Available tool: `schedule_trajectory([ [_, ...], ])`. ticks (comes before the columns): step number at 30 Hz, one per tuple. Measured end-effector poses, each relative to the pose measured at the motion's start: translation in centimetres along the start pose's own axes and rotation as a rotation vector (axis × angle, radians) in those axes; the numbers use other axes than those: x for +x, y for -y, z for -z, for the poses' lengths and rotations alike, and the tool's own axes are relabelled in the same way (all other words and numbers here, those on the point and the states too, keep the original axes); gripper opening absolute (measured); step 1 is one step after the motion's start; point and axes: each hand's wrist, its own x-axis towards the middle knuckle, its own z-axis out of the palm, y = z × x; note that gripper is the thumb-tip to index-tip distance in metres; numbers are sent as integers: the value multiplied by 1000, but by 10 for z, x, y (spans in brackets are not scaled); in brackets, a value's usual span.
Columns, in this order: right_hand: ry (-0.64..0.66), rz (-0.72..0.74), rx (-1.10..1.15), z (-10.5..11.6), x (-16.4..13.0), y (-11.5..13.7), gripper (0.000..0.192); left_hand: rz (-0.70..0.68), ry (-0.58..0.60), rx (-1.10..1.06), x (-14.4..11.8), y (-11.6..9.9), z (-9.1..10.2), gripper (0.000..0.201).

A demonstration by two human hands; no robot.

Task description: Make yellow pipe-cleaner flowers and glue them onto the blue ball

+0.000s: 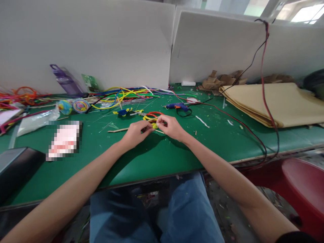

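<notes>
My left hand and my right hand meet above the green table, both pinching a small yellow pipe-cleaner piece between the fingertips. A thin wooden stick runs leftward from under my left hand. Just behind the hands lie a red pipe-cleaner loop and a blue and yellow pipe-cleaner figure.
A pile of coloured pipe cleaners lies at the back, a blue glue gun with a red-black cable to the right. Folded tan sheets, a purple bottle, a plastic bag, a dark box, a red stool.
</notes>
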Motion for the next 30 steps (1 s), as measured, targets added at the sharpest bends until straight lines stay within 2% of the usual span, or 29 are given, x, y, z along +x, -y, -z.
schedule_trajectory([
  [7,40,-103,174,0,0,3,9,1,-8,17,1,-1,2,17],
  [12,60,-122,229,-1,-1,3,8,10,19,3,2,1,1,19],
  [15,33,-94,170,-2,-1,2,8,5,23,8,1,2,0,19],
  [19,-31,15,27,-1,-1,0,7,-3,14,26,0,2,-1,17],
  [24,23,70,-65,0,-1,0,7,-39,33,62,0,0,0,17],
  [30,27,70,-56,-1,-2,1,6,-19,39,66,0,-3,-1,14],
])
